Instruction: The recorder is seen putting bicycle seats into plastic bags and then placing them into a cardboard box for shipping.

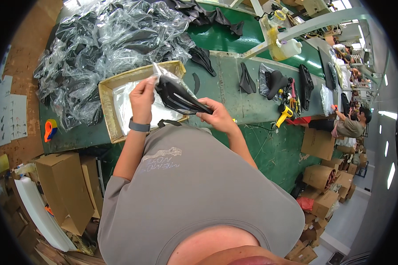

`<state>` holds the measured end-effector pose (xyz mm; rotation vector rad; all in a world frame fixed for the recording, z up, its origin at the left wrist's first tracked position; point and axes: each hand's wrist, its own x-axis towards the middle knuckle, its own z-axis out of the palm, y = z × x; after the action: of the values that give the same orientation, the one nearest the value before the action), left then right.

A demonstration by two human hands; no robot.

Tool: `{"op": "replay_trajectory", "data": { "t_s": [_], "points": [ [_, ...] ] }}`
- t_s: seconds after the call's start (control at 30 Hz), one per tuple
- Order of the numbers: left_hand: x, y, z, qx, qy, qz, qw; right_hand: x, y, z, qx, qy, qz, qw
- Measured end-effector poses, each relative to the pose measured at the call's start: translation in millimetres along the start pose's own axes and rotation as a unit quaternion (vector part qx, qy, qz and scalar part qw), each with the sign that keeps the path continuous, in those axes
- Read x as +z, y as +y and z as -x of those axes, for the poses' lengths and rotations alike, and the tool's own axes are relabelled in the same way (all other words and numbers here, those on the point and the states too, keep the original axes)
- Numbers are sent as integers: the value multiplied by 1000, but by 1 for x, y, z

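1. Black saddle is held up in front of our chest, over the near right side of the tray, slanted with its narrow end toward our right.
2. Our right hand grips that narrow end, thumb and fingers closed on it.
3. Our left hand is closed, fingertips pinching clear film by the wide end.
4. Status: we'd call this piece partway wrapped. Film shows at the wide end and along the far edge; we can't tell how far it reaches underneath. Narrow end looks bare at our grip.
5. Tray, under our left wrist: yellowish rim, clear sheets inside, so film stock isn't used up.
6. Done, as we read it: big heap beyond the tray, dark shapes in crumpled clear plastic. Too tangled to count.
7. Left, probably: unwrapped black seat on the bench, plus a dark one nearer the heap. Another, the rounded seat, lies against clear plastic; can't tell if it's covered.
8. Farther right: yellow heat gun at the bench edge; a co-worker well apart from us.
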<state>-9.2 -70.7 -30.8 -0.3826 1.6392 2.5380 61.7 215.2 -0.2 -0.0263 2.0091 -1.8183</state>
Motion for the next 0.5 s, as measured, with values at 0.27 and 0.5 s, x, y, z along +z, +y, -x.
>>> {"op": "replay_trajectory", "data": {
  "t_s": [0.27,0.5],
  "points": [
    [52,14,47,-35,-534,-163,829,9,41,-28,79,254,-450,853],
    [72,-23,26,-207,-94,-43,973,25,44,-35,-117,214,-23,969]
  ]
}}
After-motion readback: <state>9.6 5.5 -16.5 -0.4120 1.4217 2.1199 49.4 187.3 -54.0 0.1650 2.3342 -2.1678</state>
